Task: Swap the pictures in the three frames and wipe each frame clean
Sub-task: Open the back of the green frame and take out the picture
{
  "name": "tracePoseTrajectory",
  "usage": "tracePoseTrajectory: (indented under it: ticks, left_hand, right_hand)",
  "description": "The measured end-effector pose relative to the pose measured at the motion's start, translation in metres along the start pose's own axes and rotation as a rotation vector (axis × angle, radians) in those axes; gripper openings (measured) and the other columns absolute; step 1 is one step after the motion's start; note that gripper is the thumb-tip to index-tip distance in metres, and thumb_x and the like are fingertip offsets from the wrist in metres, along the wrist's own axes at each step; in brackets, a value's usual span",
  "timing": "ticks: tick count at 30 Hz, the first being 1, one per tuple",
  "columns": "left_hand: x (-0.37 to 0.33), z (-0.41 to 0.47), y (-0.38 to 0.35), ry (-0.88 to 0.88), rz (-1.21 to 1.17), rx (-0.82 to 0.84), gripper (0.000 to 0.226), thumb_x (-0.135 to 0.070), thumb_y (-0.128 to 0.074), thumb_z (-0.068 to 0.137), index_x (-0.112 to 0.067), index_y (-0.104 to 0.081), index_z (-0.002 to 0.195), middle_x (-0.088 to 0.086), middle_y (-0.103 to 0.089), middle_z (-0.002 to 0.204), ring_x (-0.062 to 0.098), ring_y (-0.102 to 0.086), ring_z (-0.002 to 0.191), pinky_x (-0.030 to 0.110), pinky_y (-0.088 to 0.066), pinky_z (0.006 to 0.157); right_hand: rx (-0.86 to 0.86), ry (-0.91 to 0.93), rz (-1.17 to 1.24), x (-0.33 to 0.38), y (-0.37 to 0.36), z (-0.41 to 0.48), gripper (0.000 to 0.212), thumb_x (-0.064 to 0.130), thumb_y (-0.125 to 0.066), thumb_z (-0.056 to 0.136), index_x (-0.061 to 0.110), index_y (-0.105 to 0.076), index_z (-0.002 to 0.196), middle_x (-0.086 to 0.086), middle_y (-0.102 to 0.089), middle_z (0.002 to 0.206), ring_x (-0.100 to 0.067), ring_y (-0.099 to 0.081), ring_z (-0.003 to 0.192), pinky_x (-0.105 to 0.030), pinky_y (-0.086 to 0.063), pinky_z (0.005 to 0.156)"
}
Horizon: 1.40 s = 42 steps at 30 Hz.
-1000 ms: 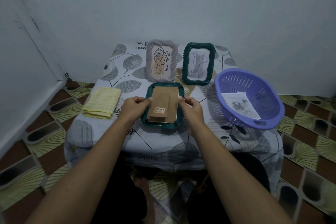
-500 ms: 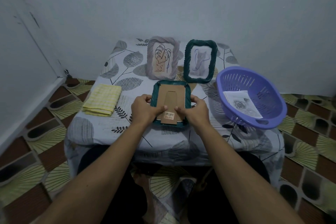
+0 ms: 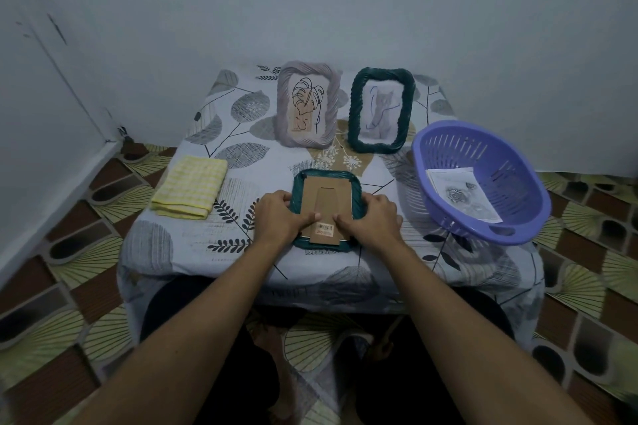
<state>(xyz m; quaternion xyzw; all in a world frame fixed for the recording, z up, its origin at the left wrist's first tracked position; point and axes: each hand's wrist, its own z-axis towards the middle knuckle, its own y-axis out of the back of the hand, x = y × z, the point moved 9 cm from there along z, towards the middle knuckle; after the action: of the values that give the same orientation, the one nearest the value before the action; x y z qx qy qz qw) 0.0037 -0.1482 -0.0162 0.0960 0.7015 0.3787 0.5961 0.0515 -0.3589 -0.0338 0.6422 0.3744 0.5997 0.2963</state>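
Note:
A dark green frame (image 3: 326, 176) lies face down near the table's front edge, its brown cardboard back (image 3: 327, 197) with a stand flap facing up. My left hand (image 3: 279, 219) grips the frame's left side, thumb pressing on the cardboard. My right hand (image 3: 374, 217) grips the right side, thumb likewise on the cardboard. Behind stand a grey frame (image 3: 308, 105) with a leaf drawing and a second green frame (image 3: 380, 110) with a cat picture. A folded yellow cloth (image 3: 190, 186) lies at the left.
A purple plastic basket (image 3: 483, 183) at the right holds loose printed pictures (image 3: 462, 193). The small table (image 3: 241, 262) wears a leaf-patterned cover and stands against a pale wall. Patterned floor tiles surround it; my knees are under the front edge.
Both thumbs have slid from the frame's sides onto the lower part of the cardboard back, either side of the stand flap. The frame has stayed face down on the table.

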Motion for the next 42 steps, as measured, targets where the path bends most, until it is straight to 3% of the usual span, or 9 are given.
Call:
tracePoseTrajectory:
  ticks: [6, 9, 12, 18, 23, 28, 33, 37, 42]
  left_hand:
    - [0.005, 0.003, -0.002, 0.001, 0.000, 0.012, 0.065, -0.037, -0.093, 0.063, -0.003, -0.068, 0.113, 0.009, -0.072, 0.110, 0.013, -0.060, 0.087, 0.023, -0.045, 0.073]
    - [0.008, 0.006, -0.005, -0.007, 0.016, 0.027, 0.071, -0.042, -0.093, 0.061, -0.003, -0.066, 0.115, 0.010, -0.069, 0.113, 0.019, -0.063, 0.096, 0.027, -0.050, 0.077]
    - [0.013, 0.013, -0.007, 0.015, 0.056, 0.060, 0.084, -0.049, -0.093, 0.057, -0.003, -0.062, 0.120, 0.012, -0.063, 0.120, 0.023, -0.061, 0.107, 0.032, -0.052, 0.085]
    - [0.012, 0.025, -0.010, 0.038, 0.039, 0.128, 0.111, -0.045, -0.095, 0.056, -0.007, -0.040, 0.146, 0.013, -0.050, 0.139, 0.025, -0.052, 0.126, 0.033, -0.044, 0.100]
    - [-0.004, 0.044, -0.010, -0.025, -0.091, 0.080, 0.077, -0.045, -0.081, 0.078, -0.012, -0.049, 0.140, 0.009, -0.056, 0.134, 0.022, -0.056, 0.117, 0.030, -0.044, 0.092]
    - [-0.015, 0.072, -0.012, -0.114, 0.040, 0.048, 0.034, -0.025, -0.058, 0.099, -0.010, -0.065, 0.129, 0.009, -0.067, 0.127, 0.022, -0.062, 0.113, 0.021, -0.038, 0.094]
    - [-0.009, 0.086, -0.017, -0.111, 0.034, 0.031, 0.023, -0.022, -0.066, 0.095, -0.014, -0.074, 0.115, 0.005, -0.073, 0.113, 0.012, -0.061, 0.090, 0.018, -0.040, 0.086]
    - [-0.005, 0.091, -0.018, -0.089, 0.023, 0.008, 0.020, -0.027, -0.070, 0.091, -0.018, -0.076, 0.108, 0.002, -0.074, 0.109, 0.017, -0.066, 0.098, 0.024, -0.046, 0.088]
    - [0.000, 0.094, -0.020, -0.089, 0.005, 0.045, 0.026, -0.029, -0.076, 0.087, -0.017, -0.076, 0.110, 0.001, -0.075, 0.108, 0.009, -0.062, 0.090, 0.022, -0.045, 0.088]
  right_hand:
    - [-0.073, 0.142, -0.080, 0.002, 0.007, 0.004, 0.086, 0.072, -0.064, 0.078, 0.016, -0.044, 0.140, -0.008, -0.046, 0.138, -0.028, -0.039, 0.130, -0.041, -0.030, 0.105]
    - [-0.039, 0.279, -0.141, 0.009, 0.002, 0.004, 0.091, 0.071, -0.054, 0.086, 0.025, -0.021, 0.157, -0.007, -0.020, 0.163, -0.026, -0.019, 0.150, -0.046, -0.019, 0.117]
    - [0.082, 0.348, -0.256, 0.010, -0.011, 0.009, 0.077, 0.070, -0.039, 0.094, 0.040, -0.009, 0.158, -0.003, 0.005, 0.168, -0.026, 0.001, 0.154, -0.049, -0.005, 0.122]
    - [0.124, 0.359, -0.385, 0.005, -0.021, 0.015, 0.067, 0.072, -0.024, 0.096, 0.048, -0.007, 0.156, -0.001, 0.008, 0.168, -0.025, -0.002, 0.154, -0.052, -0.002, 0.123]
    - [0.107, 0.365, -0.381, 0.004, -0.021, 0.015, 0.068, 0.072, -0.023, 0.095, 0.048, -0.008, 0.156, 0.000, 0.006, 0.168, -0.024, -0.002, 0.154, -0.052, -0.002, 0.123]
    - [0.101, 0.366, -0.370, 0.005, -0.020, 0.015, 0.067, 0.071, -0.025, 0.096, 0.047, -0.010, 0.156, 0.001, 0.005, 0.168, -0.023, -0.002, 0.154, -0.052, -0.003, 0.123]
    - [0.096, 0.368, -0.369, 0.004, -0.021, 0.017, 0.068, 0.073, -0.024, 0.094, 0.048, -0.010, 0.156, 0.001, 0.004, 0.168, -0.024, -0.003, 0.154, -0.053, -0.004, 0.123]
    - [0.100, 0.369, -0.366, 0.004, -0.021, 0.017, 0.067, 0.073, -0.023, 0.095, 0.048, -0.009, 0.156, 0.000, 0.005, 0.168, -0.024, -0.002, 0.154, -0.053, -0.003, 0.123]
    - [0.108, 0.364, -0.356, 0.004, -0.021, 0.016, 0.067, 0.073, -0.024, 0.095, 0.048, -0.010, 0.156, 0.000, 0.004, 0.168, -0.023, -0.001, 0.154, -0.052, -0.001, 0.123]
